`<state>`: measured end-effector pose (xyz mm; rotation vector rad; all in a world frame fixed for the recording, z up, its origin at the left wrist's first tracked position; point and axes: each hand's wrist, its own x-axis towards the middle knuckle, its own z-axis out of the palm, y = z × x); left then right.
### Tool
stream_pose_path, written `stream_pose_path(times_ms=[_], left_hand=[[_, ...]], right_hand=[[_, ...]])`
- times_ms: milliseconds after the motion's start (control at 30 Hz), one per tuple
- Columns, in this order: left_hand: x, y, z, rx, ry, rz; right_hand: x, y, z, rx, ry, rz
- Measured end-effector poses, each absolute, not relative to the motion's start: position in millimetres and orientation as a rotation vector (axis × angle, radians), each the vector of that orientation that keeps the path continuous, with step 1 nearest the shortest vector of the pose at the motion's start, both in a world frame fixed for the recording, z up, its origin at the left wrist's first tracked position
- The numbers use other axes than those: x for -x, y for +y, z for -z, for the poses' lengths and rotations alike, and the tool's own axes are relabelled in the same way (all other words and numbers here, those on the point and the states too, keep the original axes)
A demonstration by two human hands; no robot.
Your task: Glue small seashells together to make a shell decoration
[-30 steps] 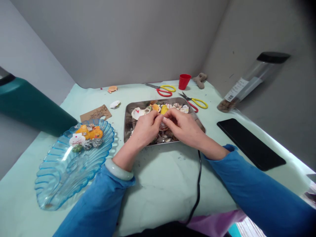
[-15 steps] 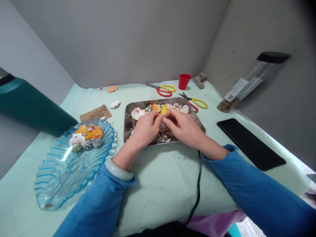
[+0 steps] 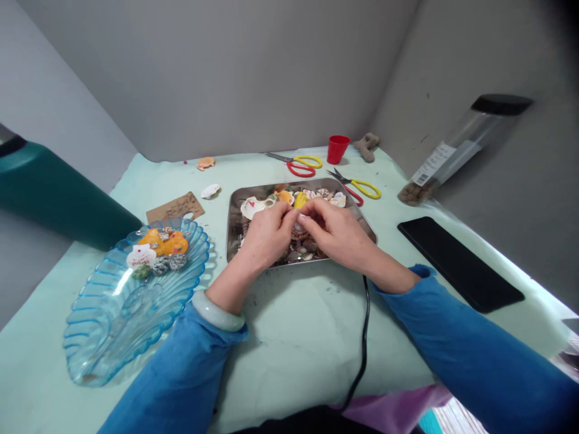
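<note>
Both hands meet above a metal tray (image 3: 233, 232) filled with shells and small stones. The fingers of my left hand (image 3: 270, 232) are pressed together in a pinch, touching the fingertips of my right hand (image 3: 337, 232), which is pinched too. Whatever lies between the fingertips is too small and hidden to make out. Just beyond the fingers lies a yellow piece (image 3: 300, 199), beside an orange shell (image 3: 286, 197). A white shell with a red mark (image 3: 251, 207) sits at the tray's left side. Below the fingertips, a ribbed shell (image 3: 298, 232) is partly visible.
At left are a blue glass dish (image 3: 136, 313) holding shells and stones, a green bottle (image 3: 63, 193) and a brown card (image 3: 174, 208). Behind the tray are scissors (image 3: 302, 166), more scissors (image 3: 357, 184) and a red cup (image 3: 338, 149). A black phone (image 3: 459, 263) lies right.
</note>
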<state>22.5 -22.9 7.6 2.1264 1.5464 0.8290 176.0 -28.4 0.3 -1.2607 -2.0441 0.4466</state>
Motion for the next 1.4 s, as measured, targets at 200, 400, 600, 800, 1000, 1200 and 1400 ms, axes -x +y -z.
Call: stream_pose_path(times_ms=[200,400,600,800,1000,1200,1400], left_hand=[[-20.9,-21.5,-5.0,-2.136,1.552,-0.838],[-19.9,-21.5,-2.7,-2.131,1.547,-0.843],[-20.5,-22.0,-3.2,-2.116,1.53,-0.836],[-20.7,-21.1,-1.9,-2.095,1.502,-0.85],[-20.7,-22.2,-3.4,-2.086,1.508,-0.84],[-21.6,-23.6,-5.5,-2.066,1.513,-0.814],[-21.0,-22.8,-5.1,-2.061,1.497,-0.83]], right_hand=[[-175.2,-29.0,-1.7,1.274,-2.037,-0.456],[-175.1,-28.7,-1.7,1.262,-2.039,-0.449],[-175.1,-28.2,-0.7,1.274,-2.037,-0.437],[-175.5,-27.8,-0.1,1.284,-2.036,-0.415],[-175.7,-29.1,-1.4,1.292,-2.04,-0.408],[-175.1,-28.6,0.1,1.267,-2.046,-0.401],[-175.1,-28.4,-0.6,1.273,-2.051,-0.412]])
